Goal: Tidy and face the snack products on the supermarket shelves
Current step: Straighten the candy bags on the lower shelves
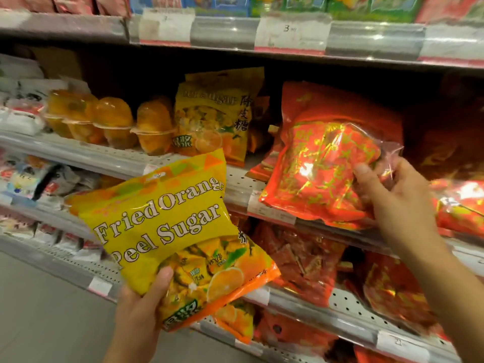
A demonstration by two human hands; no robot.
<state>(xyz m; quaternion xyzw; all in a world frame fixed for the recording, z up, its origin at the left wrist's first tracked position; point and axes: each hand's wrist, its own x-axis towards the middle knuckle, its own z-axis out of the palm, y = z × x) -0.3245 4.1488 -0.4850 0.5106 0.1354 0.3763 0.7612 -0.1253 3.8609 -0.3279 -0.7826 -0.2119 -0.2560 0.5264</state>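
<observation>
head view looks down, close to shelves (162,163).

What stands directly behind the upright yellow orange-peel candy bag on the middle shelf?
Behind the upright yellow bag, the top of another matching yellow bag shows. Anything further back is covered or lost in shadow.

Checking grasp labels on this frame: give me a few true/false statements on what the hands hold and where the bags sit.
1. The left hand grips the yellow Fried Orange Peel Sugar bag by its lower edge. True.
2. The right hand is empty. False: it holds the red and gold bag at the bag's right side.
3. The yellow bag lies flat on a shelf. False: it is held up in front of the shelves.
4. Another yellow orange-peel bag stands on the middle shelf, right of the orange jelly cups. True.
5. The price tags on the upper shelf edge are black. False: white.
</observation>
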